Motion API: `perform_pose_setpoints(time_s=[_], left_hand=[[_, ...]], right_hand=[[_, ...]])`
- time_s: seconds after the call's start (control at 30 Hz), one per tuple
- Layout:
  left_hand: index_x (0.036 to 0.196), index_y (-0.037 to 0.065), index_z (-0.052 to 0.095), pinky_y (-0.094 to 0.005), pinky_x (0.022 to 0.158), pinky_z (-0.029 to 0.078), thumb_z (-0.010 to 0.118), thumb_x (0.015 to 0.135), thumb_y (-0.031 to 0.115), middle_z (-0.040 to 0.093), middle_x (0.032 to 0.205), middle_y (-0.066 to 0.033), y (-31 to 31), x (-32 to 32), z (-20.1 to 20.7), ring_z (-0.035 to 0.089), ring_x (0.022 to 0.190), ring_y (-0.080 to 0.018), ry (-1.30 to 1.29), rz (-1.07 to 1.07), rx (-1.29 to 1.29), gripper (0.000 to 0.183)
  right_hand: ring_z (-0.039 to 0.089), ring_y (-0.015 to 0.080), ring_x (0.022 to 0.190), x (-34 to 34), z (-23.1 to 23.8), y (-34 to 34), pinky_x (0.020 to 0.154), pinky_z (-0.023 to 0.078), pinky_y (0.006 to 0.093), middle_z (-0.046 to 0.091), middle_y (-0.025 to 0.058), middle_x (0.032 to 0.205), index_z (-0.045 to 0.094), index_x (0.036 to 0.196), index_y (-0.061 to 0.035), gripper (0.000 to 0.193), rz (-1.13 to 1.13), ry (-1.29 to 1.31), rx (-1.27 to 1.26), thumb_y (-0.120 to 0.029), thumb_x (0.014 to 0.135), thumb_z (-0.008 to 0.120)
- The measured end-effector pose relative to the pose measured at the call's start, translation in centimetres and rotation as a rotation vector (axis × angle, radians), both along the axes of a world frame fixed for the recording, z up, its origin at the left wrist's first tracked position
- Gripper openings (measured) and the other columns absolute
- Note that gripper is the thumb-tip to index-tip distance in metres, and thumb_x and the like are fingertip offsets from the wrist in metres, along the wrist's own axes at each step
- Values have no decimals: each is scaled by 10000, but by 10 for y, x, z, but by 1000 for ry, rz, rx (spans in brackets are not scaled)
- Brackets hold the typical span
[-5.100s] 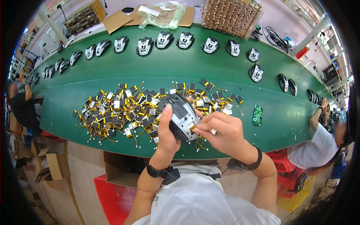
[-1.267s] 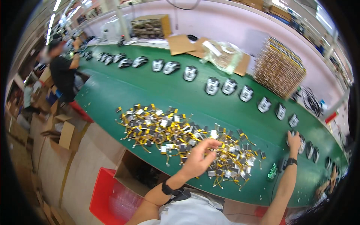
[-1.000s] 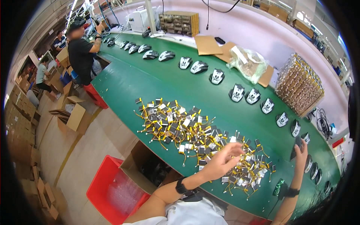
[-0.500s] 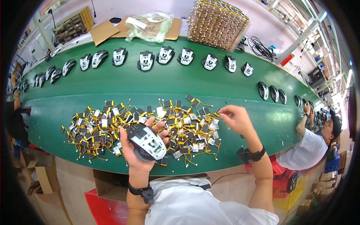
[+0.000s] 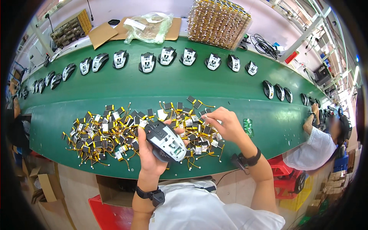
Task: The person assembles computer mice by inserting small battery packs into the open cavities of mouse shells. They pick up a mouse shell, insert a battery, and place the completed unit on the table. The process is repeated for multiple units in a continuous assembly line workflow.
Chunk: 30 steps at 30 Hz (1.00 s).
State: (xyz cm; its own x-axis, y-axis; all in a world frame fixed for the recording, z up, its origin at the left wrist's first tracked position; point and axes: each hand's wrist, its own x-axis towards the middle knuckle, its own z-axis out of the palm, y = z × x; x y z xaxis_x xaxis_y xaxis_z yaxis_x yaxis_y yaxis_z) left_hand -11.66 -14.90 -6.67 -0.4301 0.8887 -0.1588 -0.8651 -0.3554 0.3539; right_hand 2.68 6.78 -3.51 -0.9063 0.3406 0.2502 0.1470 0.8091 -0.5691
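A partly assembled computer mouse [image 5: 168, 142], black with a pale grey upper part, rests tilted in my left hand [image 5: 150, 159]. The fingers wrap under and around it, and an opening in its pale part shows small inner pieces. Over the right side of a heap of small battery packs [image 5: 109, 128] with yellow wires, my right hand [image 5: 226, 123] has thumb and forefinger pinched together. Something small and whitish shows at those fingertips, too small to name. Other fingers of this hand are curled in.
Similar mice [image 5: 147, 62] line the far side of the green table [image 5: 214, 86]. Behind them stand a tall stack of wired packs [image 5: 218, 25] and a plastic bag [image 5: 149, 28] on cardboard. A green see-through piece [image 5: 248, 127] lies right of my right hand. Another person [image 5: 310, 149] sits far right.
My right hand has moved left and slightly down over the batteries, its fingers now pinched. The left hand has shifted right with the mouse. The green see-through piece has come into sight.
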Motion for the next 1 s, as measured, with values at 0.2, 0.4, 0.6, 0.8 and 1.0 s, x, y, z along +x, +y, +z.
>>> perform_pose_setpoints(time_s=[0.2, 0.4, 0.6, 0.8, 1.0], left_hand=[[1333, 18, 477, -491, 825, 565, 310, 934, 725, 649, 1053, -204, 15, 3, 9, 674, 923, -356, 56, 49, 1, 828], [1320, 15, 477, -458, 812, 575, 302, 928, 736, 651, 1055, -197, 24, 7, 19, 683, 908, -339, 78, 94, 27, 839], [1330, 16, 464, -454, 806, 579, 279, 926, 744, 653, 1052, -194, 15, 3, 15, 690, 903, -345, 136, 83, 60, 853], [1346, 15, 448, -447, 791, 577, 273, 936, 728, 651, 1054, -201, 10, 4, 17, 678, 916, -343, 192, 72, 81, 841], [1363, 14, 434, -439, 800, 572, 277, 945, 714, 651, 1058, -201, 5, 7, 13, 674, 923, -343, 189, 75, 83, 831]], right_hand=[[614, 211, 702, 6, 46, -51, 685, 477, 338, 689, 29, 718, 751, 1001, -58, 157, 51, 67, -154, -90, 877, 661], [629, 129, 638, 1, 40, -80, 611, 474, 293, 700, 62, 762, 721, 943, -16, 98, -140, 155, -505, -48, 855, 689], [543, 202, 680, 1, 41, -90, 606, 437, 322, 590, 66, 753, 677, 902, -28, 126, -11, 291, 100, -33, 783, 720], [433, 226, 690, 1, 60, -97, 601, 375, 334, 466, 47, 750, 640, 842, -66, 189, 232, 159, 381, 2, 683, 718], [442, 193, 597, -2, 62, -92, 538, 385, 305, 459, 10, 679, 708, 945, -46, 329, 172, 334, 467, 12, 630, 780]])
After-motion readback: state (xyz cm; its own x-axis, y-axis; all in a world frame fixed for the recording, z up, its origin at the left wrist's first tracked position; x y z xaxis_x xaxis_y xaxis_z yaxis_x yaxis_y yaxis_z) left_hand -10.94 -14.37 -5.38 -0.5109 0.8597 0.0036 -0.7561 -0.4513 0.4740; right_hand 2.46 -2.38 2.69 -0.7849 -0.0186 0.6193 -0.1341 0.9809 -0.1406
